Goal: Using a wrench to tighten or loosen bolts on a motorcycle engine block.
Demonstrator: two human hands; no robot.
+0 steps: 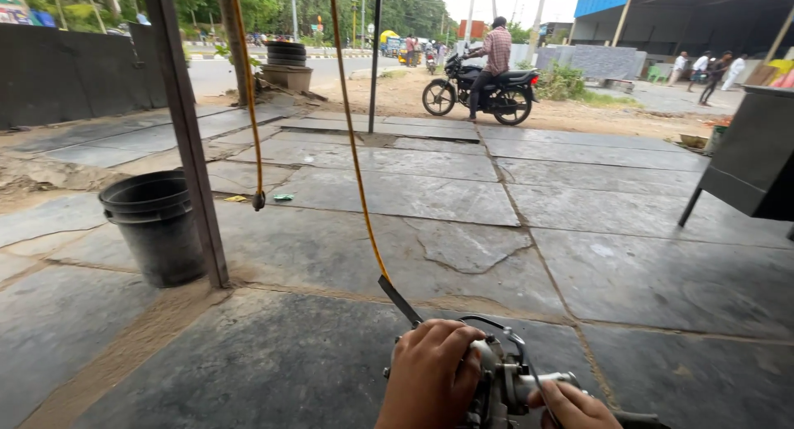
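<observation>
My left hand [430,375] is wrapped around the body of a small grey metal power tool [504,379] at the bottom middle of the head view. My right hand [571,406] touches the tool's protruding metal end with its fingertips. A thin wire loop arcs over the tool. A yellow cord [356,148] runs from the tool's dark strain relief up and out of the top of the view. A second yellow cord [248,98] hangs down to a dark end just above the floor.
A black plastic bucket [157,226] stands beside a rusty metal post [190,140] at the left. Dark stone slabs [463,255] cover the floor. A dark stand [748,160] is at the right edge. A person sits on a motorcycle [480,90] further out, with people walking at far right.
</observation>
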